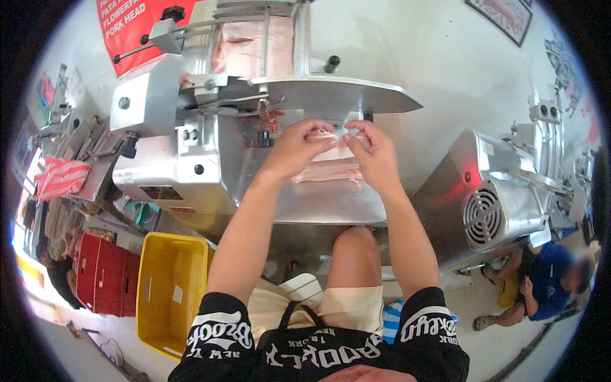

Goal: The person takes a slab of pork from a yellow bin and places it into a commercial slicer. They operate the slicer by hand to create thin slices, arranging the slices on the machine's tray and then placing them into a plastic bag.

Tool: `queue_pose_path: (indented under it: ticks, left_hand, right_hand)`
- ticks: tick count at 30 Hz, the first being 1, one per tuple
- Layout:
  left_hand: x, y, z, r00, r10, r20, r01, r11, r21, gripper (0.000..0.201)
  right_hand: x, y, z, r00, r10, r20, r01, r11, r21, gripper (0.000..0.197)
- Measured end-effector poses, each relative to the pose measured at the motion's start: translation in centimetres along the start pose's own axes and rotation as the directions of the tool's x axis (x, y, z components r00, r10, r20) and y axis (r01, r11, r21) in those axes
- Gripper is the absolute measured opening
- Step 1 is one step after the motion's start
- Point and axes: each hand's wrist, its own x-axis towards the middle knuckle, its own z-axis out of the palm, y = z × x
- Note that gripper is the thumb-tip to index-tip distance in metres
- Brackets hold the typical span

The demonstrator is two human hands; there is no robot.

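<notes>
My left hand [298, 148] and my right hand [372, 151] face each other with fingers bent in a pinch. Between their fingertips is a thin whitish sheet [342, 136]; whether it is plastic film or a meat slice is unclear. Just below the hands, a stack of pale pink meat slices [326, 170] lies on the slicer's metal tray [337, 207]. Beyond them stands the meat slicer [318, 90], its pointed plate crossing above my hands. A pale slab of meat [254, 48] rests on its carriage, and red scraps [272, 119] cling near the blade.
A second metal machine [487, 191] with a round vent stands at the right. At the lower left are a yellow crate [172, 293] and a red crate [105, 274]. A striped cloth [62, 177] hangs farther left. A person in blue [548, 280] sits at the right.
</notes>
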Motion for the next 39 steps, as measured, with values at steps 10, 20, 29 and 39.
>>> queue_pose_path:
  ticks: [10,20,29,39]
  left_hand:
    - [2.8,-4.8,-6.0,0.928,-0.353,-0.117,0.152,0.646,-0.748,0.022]
    - [6.2,-7.8,-6.2,0.872,-0.478,0.108,0.128,0.011,-0.992,0.026]
    - [1.1,-9.3,-5.5,0.902,-0.383,-0.201,-0.012,0.444,-0.896,0.026]
    - [-0.5,-0.1,-0.4,0.997,-0.049,-0.061,0.055,0.994,0.09,0.033]
  right_hand:
    - [-2.2,3.0,-1.6,0.952,-0.268,0.148,0.306,0.814,-0.494,0.042]
    - [-3.3,1.1,-0.4,0.915,-0.245,0.319,0.39,0.734,-0.556,0.055]
    - [-1.7,-0.1,-0.8,0.931,-0.289,0.221,0.349,0.882,-0.315,0.054]
    - [-0.3,0.7,-1.9,0.997,0.071,0.02,-0.066,0.983,-0.174,0.035]
